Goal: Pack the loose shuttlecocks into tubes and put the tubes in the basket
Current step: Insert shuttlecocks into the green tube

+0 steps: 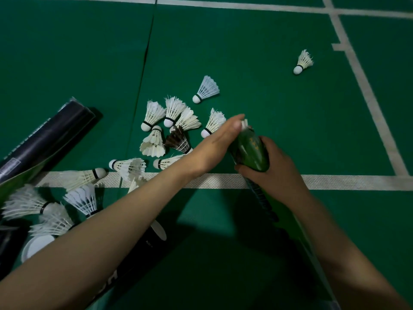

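I am in the filling step. My right hand [276, 173] grips the glossy green cardboard tube [253, 153] just below its mouth, curled round it and holding it tilted away from me above the green court floor [279, 74]. My left hand [212, 148] reaches across, its fingers [233, 123] straight and pressed together. They push on the white feather shuttlecock [245, 123], whose skirt tips show at the tube's mouth. Many more lie loose on the floor: a heap of white feather shuttlecocks [154, 117] just left of my left hand, one dark brown feather shuttlecock [178, 139] among them, and a lone white shuttlecock [303, 61] well apart near the far line. Long dark tubes [44, 139] lie at the left, a black tube [154, 239] passes under my left forearm, and a round white plastic lid [35, 245] sits by it. I see no basket here. I judge the packing far from done. Next I should seat this one fully, then lift my left hand to the nearest of the heap, taking it by the cork and feeding it cork first so the feathers don't crush.
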`<state>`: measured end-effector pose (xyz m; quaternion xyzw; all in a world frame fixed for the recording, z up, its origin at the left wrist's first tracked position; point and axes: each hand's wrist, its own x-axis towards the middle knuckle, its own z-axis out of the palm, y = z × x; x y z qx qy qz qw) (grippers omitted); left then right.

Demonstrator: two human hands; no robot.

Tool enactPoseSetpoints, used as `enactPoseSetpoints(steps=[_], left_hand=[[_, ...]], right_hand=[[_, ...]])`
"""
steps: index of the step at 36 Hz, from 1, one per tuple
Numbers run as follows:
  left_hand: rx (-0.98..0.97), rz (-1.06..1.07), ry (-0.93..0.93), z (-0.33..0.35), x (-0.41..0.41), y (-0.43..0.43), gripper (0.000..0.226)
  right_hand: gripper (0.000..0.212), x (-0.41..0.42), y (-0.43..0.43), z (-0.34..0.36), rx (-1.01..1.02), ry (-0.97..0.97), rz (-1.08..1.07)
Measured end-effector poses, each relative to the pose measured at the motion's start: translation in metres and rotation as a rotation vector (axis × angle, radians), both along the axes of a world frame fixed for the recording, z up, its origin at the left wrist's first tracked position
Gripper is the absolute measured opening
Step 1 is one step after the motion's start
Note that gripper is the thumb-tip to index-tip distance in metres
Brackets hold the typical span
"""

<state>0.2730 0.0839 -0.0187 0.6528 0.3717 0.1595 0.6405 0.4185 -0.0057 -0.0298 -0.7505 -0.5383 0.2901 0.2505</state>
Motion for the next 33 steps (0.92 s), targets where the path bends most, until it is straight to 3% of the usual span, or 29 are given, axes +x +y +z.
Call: enactPoseSetpoints(steps=[7, 14, 19, 22, 25, 27, 29, 33], left_hand=[[0.225, 0.264, 0.231, -0.018, 0.007, 0.045, 0.053], [0.730, -0.345, 0.789, -0.056, 0.018, 0.087, 0.076], [0.843, -0.392, 0.945, -0.067, 0.023, 0.091, 0.057], [0.838, -0.310, 0.892, -0.065, 0.021, 0.089, 0.035], [0.711, -0.065, 0.698, -0.061, 0.018, 0.087, 0.016], [0.554, 0.163, 0.480, -0.054, 0.015, 0.085, 0.004], [0.337, 0.344, 0.267, -0.044, 0.012, 0.082, 0.010], [-0.047, 0.402, -0.013, -0.027, 0.002, 0.069, 0.014]], right_hand=[[0.080, 0.010, 0.006, -0.010, -0.045, -0.018, -0.056], [0.085, 0.016, 0.010, -0.018, -0.088, -0.016, -0.070], [0.084, 0.020, 0.011, -0.020, -0.094, -0.013, -0.074], [0.087, 0.023, 0.011, -0.021, -0.113, 0.006, -0.086], [0.089, 0.025, 0.011, -0.023, -0.121, 0.011, -0.085], [0.088, 0.024, 0.010, -0.024, -0.120, 0.009, -0.079], [0.086, 0.023, 0.009, -0.024, -0.115, 0.003, -0.072], [0.085, 0.019, 0.007, -0.024, -0.102, 0.000, -0.054]])
